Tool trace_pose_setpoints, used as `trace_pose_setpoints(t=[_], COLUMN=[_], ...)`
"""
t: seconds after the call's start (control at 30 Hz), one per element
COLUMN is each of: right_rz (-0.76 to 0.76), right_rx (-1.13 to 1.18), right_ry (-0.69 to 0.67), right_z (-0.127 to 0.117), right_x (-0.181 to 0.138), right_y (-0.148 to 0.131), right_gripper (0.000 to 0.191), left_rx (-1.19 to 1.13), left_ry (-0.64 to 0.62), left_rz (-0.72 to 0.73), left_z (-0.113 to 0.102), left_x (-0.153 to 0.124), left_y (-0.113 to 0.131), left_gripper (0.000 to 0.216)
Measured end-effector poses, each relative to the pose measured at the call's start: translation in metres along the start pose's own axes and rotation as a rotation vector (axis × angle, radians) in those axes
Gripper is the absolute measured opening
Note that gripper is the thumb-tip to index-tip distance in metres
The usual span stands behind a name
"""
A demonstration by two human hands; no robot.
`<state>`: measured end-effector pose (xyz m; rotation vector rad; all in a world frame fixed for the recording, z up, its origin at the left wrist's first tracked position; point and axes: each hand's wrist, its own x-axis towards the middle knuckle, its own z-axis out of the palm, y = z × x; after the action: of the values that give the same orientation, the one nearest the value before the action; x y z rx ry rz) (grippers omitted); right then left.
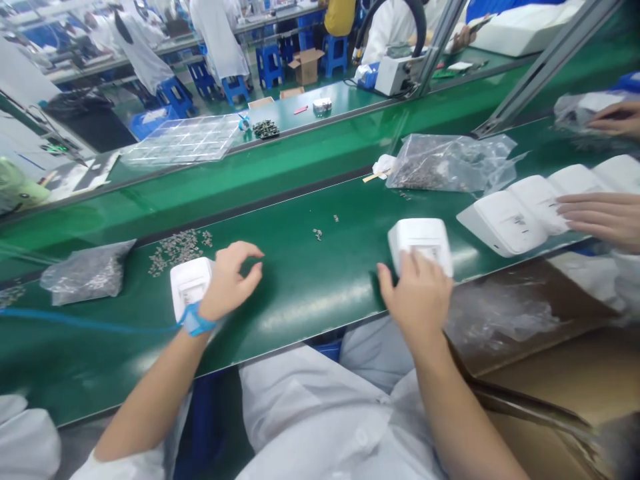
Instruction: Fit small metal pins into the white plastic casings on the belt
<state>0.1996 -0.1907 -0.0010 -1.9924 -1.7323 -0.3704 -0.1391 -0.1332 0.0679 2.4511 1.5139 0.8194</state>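
My left hand [231, 279] hovers over the green bench, thumb and index finger curved apart with nothing between them. A blue wrist strap [197, 320] with a blue cord circles that wrist. Partly behind the hand and wrist lies a white plastic housing [190, 281]. My right hand [421, 293] rests its fingers on the near part of another white housing [423, 233], thumb spread out to the left. Between the hands, a few tiny metal parts [317, 234] lie on the bench. A pile of similar small parts [180, 248] is beyond the left housing.
Clear bags of small parts lie at left [90, 272] and back right [445, 163]. A co-worker's hand [603, 217] touches a row of white housings [515, 217] at right. A metal post [545, 70] rises there. Below the bench edge sits an open cardboard box [565, 373].
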Motion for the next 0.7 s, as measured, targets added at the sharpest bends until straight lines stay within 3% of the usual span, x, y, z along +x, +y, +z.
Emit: trace_pose_setpoints(t=[0.1,0.23,0.33,0.4,0.53,0.7], right_rz=[-0.183,-0.109,-0.091,-0.112,-0.207,-0.217], right_rx=[0.22,0.357,0.296,0.277,0.273,0.353], right_ry=[0.038,0.037,-0.272,-0.357,-0.408,-0.361], right_z=[-0.013,-0.002,0.03,0.054,0.082,0.077], right_x=[-0.001,0.052,0.111,0.137,0.15,0.14], right_y=[-0.032,-0.046,-0.05,-0.053,-0.054,-0.043], right_gripper=[0.027,0.025,0.019,0.016,0.01,0.012], left_rx=[-0.154,-0.219,-0.192,-0.171,-0.231,-0.433], left_ry=[0.025,-0.072,-0.209,-0.292,-0.36,-0.213], left_rz=[-0.021,-0.032,0.051,0.119,0.226,0.224], left_z=[0.048,0.083,0.082,0.078,0.075,0.08], left_x=[0.021,0.022,0.011,0.008,0.012,0.019], left_y=[0.024,0.042,0.043,0.04,0.027,0.009], left_gripper=[0.009,0.024,0.039,0.044,0.034,0.016])
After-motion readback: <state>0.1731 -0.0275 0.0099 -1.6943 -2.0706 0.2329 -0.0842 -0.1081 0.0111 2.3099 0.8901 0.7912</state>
